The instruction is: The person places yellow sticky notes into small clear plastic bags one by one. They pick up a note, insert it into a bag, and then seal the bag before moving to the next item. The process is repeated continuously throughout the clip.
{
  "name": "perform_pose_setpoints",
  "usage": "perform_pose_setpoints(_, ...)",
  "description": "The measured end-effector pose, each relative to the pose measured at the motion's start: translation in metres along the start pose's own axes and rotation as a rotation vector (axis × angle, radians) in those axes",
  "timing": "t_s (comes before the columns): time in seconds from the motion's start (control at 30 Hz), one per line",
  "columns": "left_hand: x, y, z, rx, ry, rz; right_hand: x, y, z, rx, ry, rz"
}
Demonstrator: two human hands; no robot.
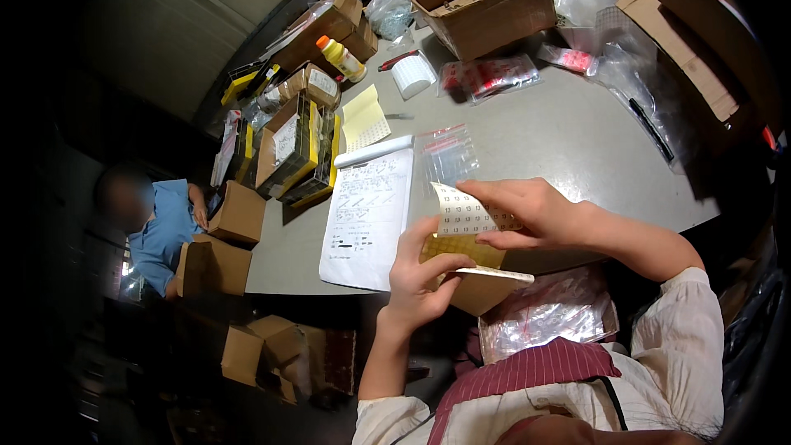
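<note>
Over the table's near edge, my left hand (418,280) pinches a pad of sticker sheets (463,249) between thumb and fingers. Its yellowish inner side shows, and a pale edge juts out to the right. My right hand (531,213) grips the raised cream sheet of small printed stickers (461,208), bending it up and away from the part below. Whether the two parts are joined is hidden by my fingers. Just beyond my left hand lies an open notebook (369,227) with handwriting. Clear zip bags (447,152) rest behind the sticker sheets.
A box of clear plastic bags (548,317) sits below my hands. Black-and-yellow boxes (288,144), a yellow bottle (342,59) and a large carton (486,12) stand farther back. Red-printed packets (490,76) and a black marker (651,128) lie rightward. A person in blue (169,227) sits left.
</note>
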State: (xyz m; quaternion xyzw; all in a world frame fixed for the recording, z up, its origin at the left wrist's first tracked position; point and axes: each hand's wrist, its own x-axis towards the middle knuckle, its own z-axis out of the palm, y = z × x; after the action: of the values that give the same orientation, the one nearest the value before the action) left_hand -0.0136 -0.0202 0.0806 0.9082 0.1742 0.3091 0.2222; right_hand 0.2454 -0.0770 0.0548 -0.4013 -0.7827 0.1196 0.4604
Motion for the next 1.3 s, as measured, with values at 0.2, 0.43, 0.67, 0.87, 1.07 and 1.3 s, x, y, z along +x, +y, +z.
perform_pose_setpoints(0.2,0.008,0.013,-0.002,-0.125,-0.066,-0.021,0.005,-0.002,0.005,-0.321,0.094,-0.278)
perform_pose_setpoints(0.43,0.001,0.014,0.003,-0.358,-0.038,-0.208,-0.010,-0.001,0.021,-0.134,-0.055,-0.116)
perform_pose_setpoints(0.67,0.009,0.005,-0.003,-0.118,0.181,-0.123,-0.009,0.010,0.016,0.096,-0.128,0.199)
perform_pose_setpoints(0.87,0.002,-0.002,0.006,-0.463,0.091,-0.418,-0.006,0.011,0.015,0.142,-0.210,0.181)
perform_pose_setpoints(1.07,-0.003,-0.012,0.013,-0.460,0.149,-0.405,0.000,0.009,0.007,0.265,-0.158,0.300)
perform_pose_setpoints(1.3,0.002,-0.022,0.019,-0.597,0.072,-0.313,0.000,0.018,0.008,0.197,-0.120,0.282)
